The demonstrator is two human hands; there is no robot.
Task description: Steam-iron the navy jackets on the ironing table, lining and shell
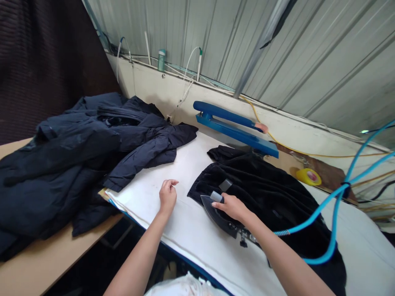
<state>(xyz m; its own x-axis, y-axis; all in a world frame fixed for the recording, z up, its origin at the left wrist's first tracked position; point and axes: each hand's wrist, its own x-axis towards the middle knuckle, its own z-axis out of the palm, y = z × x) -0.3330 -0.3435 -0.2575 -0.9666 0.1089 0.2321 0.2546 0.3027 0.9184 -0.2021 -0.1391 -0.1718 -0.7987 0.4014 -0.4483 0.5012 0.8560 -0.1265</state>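
My right hand [233, 206] is wrapped round the handle of a steam iron [217, 216]. The iron's pointed tip faces away to the left, near the edge of a black garment [256, 176] spread over the white ironing table [188, 230]. Part of the iron's body is hidden by my forearm. Left of the garment, over the bare white cover, my left hand [168, 198] is loosely curled with nothing visible in it. A small grey patch [226, 185] shows on the garment just beyond the iron.
Dark padded jackets [92, 152] are heaped on a wooden table [77, 255] to the left. A blue sleeve board [234, 127] stands at the back. Light blue hoses [331, 205] loop on the right, near a yellow tape roll [308, 176]. A bottle [161, 60] stands on the wall ledge.
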